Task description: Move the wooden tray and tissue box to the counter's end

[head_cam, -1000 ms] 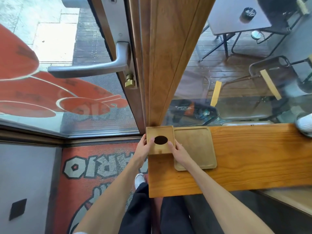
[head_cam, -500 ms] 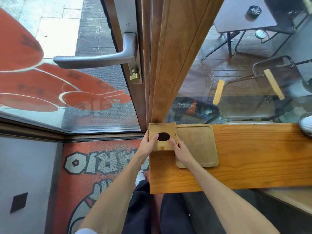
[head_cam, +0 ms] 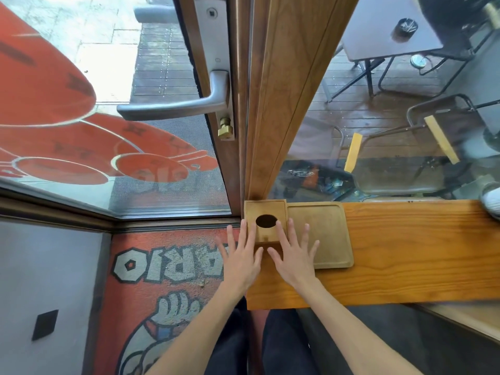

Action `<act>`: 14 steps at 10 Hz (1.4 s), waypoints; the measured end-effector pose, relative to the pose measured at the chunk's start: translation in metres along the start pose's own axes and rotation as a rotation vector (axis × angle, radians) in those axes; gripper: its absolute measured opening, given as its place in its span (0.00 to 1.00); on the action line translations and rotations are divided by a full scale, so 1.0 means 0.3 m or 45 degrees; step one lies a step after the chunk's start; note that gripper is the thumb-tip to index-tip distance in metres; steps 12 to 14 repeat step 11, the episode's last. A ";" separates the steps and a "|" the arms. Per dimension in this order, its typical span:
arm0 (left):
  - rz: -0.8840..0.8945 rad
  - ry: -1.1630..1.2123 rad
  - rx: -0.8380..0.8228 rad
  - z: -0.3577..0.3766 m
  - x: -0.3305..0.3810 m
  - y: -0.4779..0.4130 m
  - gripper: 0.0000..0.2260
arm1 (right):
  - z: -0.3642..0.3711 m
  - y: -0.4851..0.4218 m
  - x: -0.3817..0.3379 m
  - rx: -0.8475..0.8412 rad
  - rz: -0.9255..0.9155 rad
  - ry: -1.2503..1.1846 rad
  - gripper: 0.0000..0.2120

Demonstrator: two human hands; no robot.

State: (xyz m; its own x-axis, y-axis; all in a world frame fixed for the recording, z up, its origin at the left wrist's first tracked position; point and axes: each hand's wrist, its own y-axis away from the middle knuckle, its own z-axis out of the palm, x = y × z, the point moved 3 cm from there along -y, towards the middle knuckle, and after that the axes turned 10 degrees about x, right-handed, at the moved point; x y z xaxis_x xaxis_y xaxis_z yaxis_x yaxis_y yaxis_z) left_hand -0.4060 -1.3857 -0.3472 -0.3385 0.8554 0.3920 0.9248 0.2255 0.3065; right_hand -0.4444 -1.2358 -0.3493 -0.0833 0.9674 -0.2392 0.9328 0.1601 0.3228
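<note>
A square wooden tissue box [head_cam: 266,212] with a dark oval hole in its lid stands at the far left corner of the wooden counter [head_cam: 405,253], against the door frame. Right beside it, touching, lies a flat wooden tray [head_cam: 324,228] with a low rim. My left hand [head_cam: 240,258] hovers just in front of the box's left edge, fingers spread, holding nothing. My right hand [head_cam: 293,255] is spread over the box's near right corner and the tray's left edge, also holding nothing.
A wooden door frame [head_cam: 273,90] rises behind the box, with a metal door handle [head_cam: 173,106] to its left. Glass runs along the counter's far edge. A white object [head_cam: 491,201] sits at the far right. The counter's left end drops to an orange floor mat [head_cam: 167,266].
Both hands have let go of the tissue box's sides and pulled back toward me with fingers spread. The box now stands in the corner beside the tray.
</note>
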 end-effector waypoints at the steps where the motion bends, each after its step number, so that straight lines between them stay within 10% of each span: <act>1: -0.011 -0.076 -0.008 -0.011 0.005 -0.016 0.29 | -0.015 -0.011 -0.006 -0.018 -0.015 0.043 0.34; 14: -0.073 -0.321 -0.221 -0.204 0.077 -0.068 0.27 | -0.267 -0.072 -0.086 -0.358 -0.022 0.060 0.29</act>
